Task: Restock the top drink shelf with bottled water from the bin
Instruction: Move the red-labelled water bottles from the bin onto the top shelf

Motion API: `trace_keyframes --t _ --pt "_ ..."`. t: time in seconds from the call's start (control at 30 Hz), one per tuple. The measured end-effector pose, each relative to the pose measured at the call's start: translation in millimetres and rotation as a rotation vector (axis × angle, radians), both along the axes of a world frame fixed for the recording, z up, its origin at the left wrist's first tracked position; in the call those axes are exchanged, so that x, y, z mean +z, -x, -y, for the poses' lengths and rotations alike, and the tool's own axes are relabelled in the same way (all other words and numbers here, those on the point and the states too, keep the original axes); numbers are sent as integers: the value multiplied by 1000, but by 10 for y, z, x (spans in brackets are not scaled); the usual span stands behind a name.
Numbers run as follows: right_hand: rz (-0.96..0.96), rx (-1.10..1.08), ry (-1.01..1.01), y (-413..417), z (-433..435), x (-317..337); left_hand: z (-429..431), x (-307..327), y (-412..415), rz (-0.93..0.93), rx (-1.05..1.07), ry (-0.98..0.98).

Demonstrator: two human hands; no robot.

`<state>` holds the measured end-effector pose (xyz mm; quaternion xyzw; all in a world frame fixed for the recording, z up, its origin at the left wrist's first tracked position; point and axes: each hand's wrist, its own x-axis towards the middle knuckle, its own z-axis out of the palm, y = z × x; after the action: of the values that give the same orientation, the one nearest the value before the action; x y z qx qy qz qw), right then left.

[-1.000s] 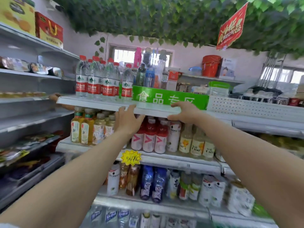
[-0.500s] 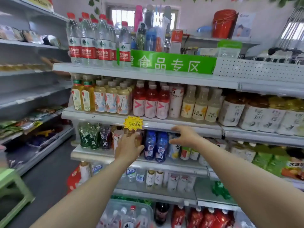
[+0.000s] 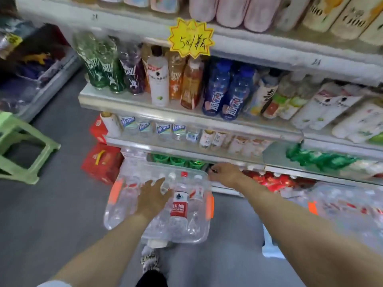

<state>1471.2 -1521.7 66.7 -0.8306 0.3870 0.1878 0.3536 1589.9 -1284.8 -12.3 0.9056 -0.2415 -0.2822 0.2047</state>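
Note:
A clear plastic bin [image 3: 132, 220] with orange handles sits on the floor in front of the shelves, holding several water bottles. One bottle [image 3: 179, 201] with a red cap and red label stands upright in it. My left hand [image 3: 152, 195] hovers over the bin, fingers spread and empty, just left of that bottle. My right hand [image 3: 224, 174] hangs above the bin's far right corner with loosely curled fingers, holding nothing. The top drink shelf is out of view.
Shelves of drink bottles [image 3: 226, 94] rise right behind the bin. A green plastic stool [image 3: 22, 146] stands at the left, red cartons [image 3: 101, 162] beside the bin, and a second clear bin [image 3: 350, 214] of bottles at the right. My foot [image 3: 149, 262] is below the bin.
Both hands dropped from the top shelf edge past the middle shelves down to the bin. My view tilted down from the top shelf to the floor.

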Motion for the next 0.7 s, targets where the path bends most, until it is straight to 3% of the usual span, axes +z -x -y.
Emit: trace_keyframes --t 0.2,0.33,0.7 --pt "18 -332 -307 -311 -368 -834 -419 -793 -14 -7 -72 -214" --pt "36 -450 -415 -515 -469 -1088 -523 -992 102 -77 -60 -190" --pt "-159 -395 -284 -914 -521 -1373 -587 -1187 56 -132 -31 -91"
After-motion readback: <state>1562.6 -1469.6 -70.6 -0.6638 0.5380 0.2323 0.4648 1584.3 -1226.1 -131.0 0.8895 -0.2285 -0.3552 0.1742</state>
